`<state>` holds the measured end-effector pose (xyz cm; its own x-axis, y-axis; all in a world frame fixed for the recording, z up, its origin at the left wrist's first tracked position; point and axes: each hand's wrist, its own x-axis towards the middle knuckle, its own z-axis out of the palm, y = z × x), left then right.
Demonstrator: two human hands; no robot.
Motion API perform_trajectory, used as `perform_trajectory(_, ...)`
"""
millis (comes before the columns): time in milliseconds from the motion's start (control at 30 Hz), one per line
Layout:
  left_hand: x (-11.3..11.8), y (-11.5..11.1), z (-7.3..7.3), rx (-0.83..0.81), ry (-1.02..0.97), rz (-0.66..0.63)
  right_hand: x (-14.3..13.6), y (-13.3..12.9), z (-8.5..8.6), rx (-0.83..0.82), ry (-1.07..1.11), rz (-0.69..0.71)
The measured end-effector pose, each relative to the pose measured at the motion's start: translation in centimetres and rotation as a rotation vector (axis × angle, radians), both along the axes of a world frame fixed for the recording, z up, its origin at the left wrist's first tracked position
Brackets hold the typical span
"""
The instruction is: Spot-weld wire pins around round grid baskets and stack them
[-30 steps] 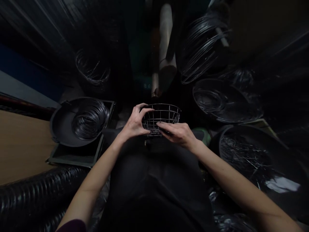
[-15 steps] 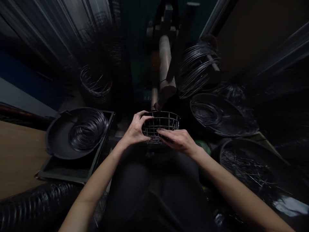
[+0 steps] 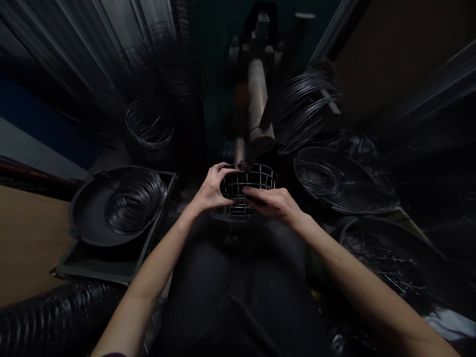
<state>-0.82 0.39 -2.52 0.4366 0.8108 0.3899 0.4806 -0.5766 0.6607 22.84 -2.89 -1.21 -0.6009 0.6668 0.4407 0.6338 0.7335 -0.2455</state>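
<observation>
A round wire basket [image 3: 265,179] is held between both hands, just below the tips of a machine with thick metal arms [image 3: 258,94]. My left hand [image 3: 212,187] grips its left side, with the fingers at the upper rim and the thumb lower down. My right hand [image 3: 274,202] holds the near right side, its fingers together along the wires. The far rim lies at the lower machine tip [image 3: 240,161]; whether they touch is hard to tell in the dim light.
At the left, a dark pan [image 3: 89,218] with coiled wire rings [image 3: 137,200] rests on a green-edged tray [image 3: 100,275]. On the right are a pan of wire rings [image 3: 320,177], a pan of short wires [image 3: 383,263] and hanging wire hoops [image 3: 308,109].
Both hands and the basket have moved slightly up toward the machine tips. The basket is tilted more, showing more of its wire grid. The view has shifted a little.
</observation>
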Motion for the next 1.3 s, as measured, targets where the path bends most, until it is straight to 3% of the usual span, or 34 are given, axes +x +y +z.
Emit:
perform_trajectory(233,-0.2,0.0,0.4,-0.034,0.002,-0.013,-0.2,-1.3,0.4,0.009,0.027,-0.057)
perform_trajectory(400,-0.2,0.5,0.6,-0.04,0.013,0.001,-0.1,-3.0,0.6,0.048,0.109,-0.397)
perform_trajectory(1033,0.0,7.1,0.1,-0.052,-0.1,0.024,-0.6,3.3,0.8,-0.049,0.292,-0.603)
perform_trajectory(1133,-1.5,6.2,-2.2,-0.068,-0.159,0.051,1.0,1.6,1.4,-0.222,0.473,-0.602)
perform_trajectory(1300,-3.5,3.1,-7.5,-0.396,-0.407,0.16,3.9,-5.7,0.8,-0.957,0.803,-0.516)
